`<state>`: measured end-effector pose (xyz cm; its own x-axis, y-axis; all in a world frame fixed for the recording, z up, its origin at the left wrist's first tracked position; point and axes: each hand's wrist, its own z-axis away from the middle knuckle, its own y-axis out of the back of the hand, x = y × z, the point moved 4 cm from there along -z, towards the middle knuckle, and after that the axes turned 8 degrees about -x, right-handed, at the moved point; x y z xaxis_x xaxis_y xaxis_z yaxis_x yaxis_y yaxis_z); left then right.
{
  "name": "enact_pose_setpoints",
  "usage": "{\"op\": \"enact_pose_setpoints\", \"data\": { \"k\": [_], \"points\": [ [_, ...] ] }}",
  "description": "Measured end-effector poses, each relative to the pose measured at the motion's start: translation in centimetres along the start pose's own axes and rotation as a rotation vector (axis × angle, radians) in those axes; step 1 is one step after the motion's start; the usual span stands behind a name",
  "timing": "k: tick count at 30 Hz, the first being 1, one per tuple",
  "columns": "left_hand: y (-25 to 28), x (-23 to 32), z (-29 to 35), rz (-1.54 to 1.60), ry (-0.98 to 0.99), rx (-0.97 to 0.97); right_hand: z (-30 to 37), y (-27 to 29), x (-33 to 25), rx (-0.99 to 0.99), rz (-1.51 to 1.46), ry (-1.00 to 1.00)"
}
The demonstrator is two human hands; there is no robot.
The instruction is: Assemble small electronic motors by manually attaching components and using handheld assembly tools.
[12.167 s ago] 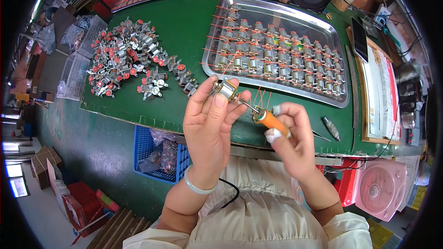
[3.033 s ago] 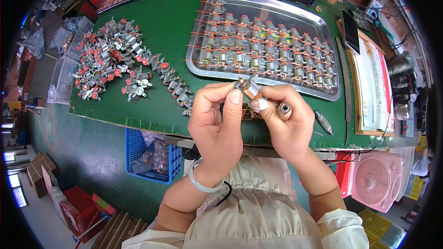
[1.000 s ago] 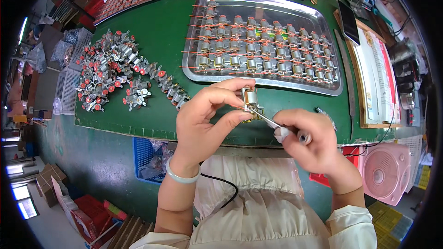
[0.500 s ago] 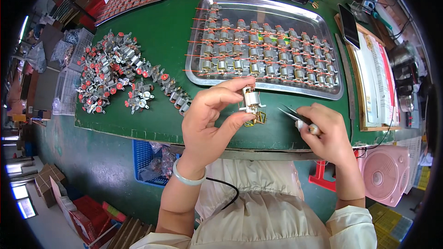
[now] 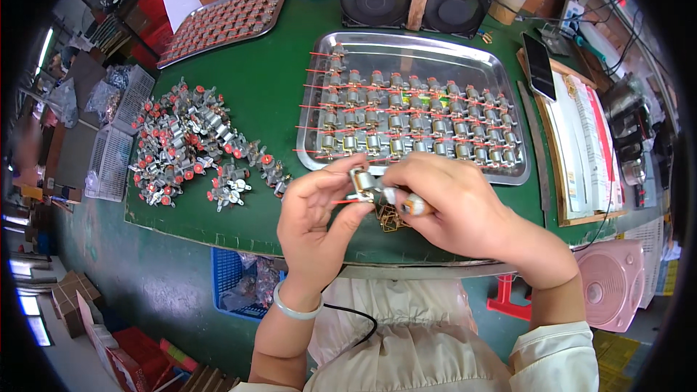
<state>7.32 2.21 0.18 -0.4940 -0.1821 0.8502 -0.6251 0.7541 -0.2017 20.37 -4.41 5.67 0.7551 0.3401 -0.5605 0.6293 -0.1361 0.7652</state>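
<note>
My left hand (image 5: 316, 216) pinches a small silver motor (image 5: 361, 181) with a thin red lead, just above the green table's front edge. My right hand (image 5: 456, 203) grips a tool with an orange-and-white handle (image 5: 408, 205), and its fingers meet the motor from the right. The tool's tip is hidden between the fingers. Small brass terminals (image 5: 390, 219) lie on the mat right below both hands. The steel tray (image 5: 508, 174) holding rows of finished motors with red leads sits just beyond my hands.
A heap of loose motors with red caps (image 5: 192, 147) lies to the left. A second tray of parts (image 5: 221, 22) and two black fans (image 5: 414, 1) stand at the back. A phone (image 5: 540, 67), papers on a board, a pink fan (image 5: 613, 284) and a blue basket (image 5: 236, 283) surround the table.
My right hand has swung back left from the table edge and closed in on the motor with the tool. My left hand has kept hold of the motor.
</note>
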Motion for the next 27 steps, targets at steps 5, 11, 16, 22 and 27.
{"op": "enact_pose_setpoints", "data": {
  "k": [5, 11, 16, 22, 27],
  "points": [
    [1.7, 0.0, 0.0, -0.008, 0.05, 0.156, -3.2, -0.3, 0.0, -0.078, 0.076, 0.069],
    [2.7, 0.8, -0.8, -0.093, 0.074, 0.263, -8.4, -0.2, 6.3, 0.002, 0.367, 0.004],
    [3.5, 1.3, 0.0, -0.383, 0.099, 0.078, -11.4, 1.0, 14.2, 0.01, 0.478, -0.109],
    [5.7, 2.8, 1.2, -0.678, 0.089, 0.137, -12.9, -0.1, 16.7, -0.167, 0.387, -0.204],
    [6.6, 3.9, 1.6, -0.841, 0.091, 0.015, -13.1, -0.4, 16.9, -0.165, 0.359, -0.15]
  ]
}}
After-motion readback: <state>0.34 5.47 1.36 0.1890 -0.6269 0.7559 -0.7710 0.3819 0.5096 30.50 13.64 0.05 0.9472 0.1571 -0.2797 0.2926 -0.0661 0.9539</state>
